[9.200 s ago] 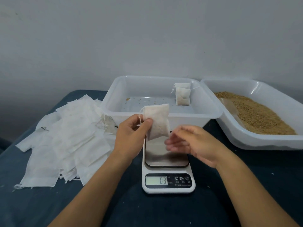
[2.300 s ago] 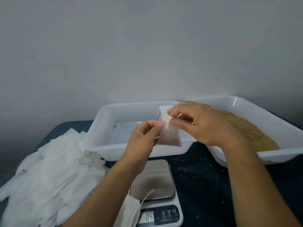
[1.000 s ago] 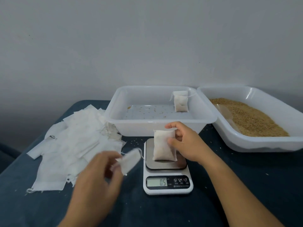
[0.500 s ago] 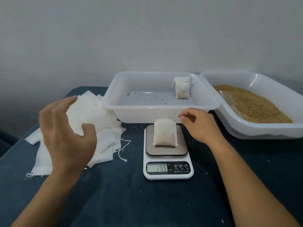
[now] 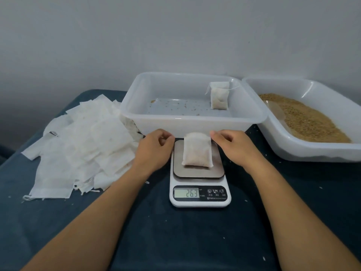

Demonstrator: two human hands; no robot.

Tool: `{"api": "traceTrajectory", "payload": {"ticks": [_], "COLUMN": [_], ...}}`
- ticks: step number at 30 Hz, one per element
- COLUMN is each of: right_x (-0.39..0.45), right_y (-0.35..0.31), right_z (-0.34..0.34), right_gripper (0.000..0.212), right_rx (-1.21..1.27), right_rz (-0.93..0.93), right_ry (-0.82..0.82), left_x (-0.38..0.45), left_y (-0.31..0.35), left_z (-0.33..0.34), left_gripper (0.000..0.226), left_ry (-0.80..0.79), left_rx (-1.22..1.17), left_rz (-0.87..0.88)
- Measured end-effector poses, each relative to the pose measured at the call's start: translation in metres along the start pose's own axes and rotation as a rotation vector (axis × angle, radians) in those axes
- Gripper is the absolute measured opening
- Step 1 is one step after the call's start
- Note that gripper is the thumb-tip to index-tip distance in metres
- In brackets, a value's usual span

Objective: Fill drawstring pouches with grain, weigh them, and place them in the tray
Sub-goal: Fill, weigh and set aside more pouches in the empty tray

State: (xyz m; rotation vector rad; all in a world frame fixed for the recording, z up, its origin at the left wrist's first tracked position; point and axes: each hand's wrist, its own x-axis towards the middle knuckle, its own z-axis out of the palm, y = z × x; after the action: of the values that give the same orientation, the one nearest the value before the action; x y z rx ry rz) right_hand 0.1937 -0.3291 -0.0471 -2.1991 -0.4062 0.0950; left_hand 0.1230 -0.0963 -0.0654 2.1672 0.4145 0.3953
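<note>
Filled pouch [image 5: 197,149] on scale [image 5: 199,184]

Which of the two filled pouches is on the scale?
The nearer pouch, lying on the scale between both hands; the other pouch leans in the tray.

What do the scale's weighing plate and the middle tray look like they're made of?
Weighing plate: probably brushed steel, given its grey matte sheen with a soft reflection. Middle tray: likely frosted translucent plastic; its milky walls pass light and the rim looks moulded.
</note>
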Motion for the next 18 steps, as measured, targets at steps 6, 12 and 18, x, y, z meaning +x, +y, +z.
{"api": "traceTrajectory", "payload": {"ticks": [6,12,18], "right_x": [-0.003,-0.02,0.017], "right_y": [-0.015,-0.049,-0.104], "right_z": [0.009,-0.006,-0.063], "right_gripper": [0.013,0.012,0.009], "right_rx": [-0.024,0.027,0.054], "right_rz": [-0.043,-0.212,-0.331], "right_ry": [0.009,-0.064,0.115], "left_x": [0.003,0.002,-0.001], "left_y": [-0.012,-0.016,-0.015], "left_z": [0.0,0.004,0.003], "left_gripper": [0.006,0.003,0.006], "left_ry": [0.0,0.002,-0.028], "left_rx": [-0.154,-0.068,-0.063], "left_rz": [-0.072,-0.027,-0.029]}}
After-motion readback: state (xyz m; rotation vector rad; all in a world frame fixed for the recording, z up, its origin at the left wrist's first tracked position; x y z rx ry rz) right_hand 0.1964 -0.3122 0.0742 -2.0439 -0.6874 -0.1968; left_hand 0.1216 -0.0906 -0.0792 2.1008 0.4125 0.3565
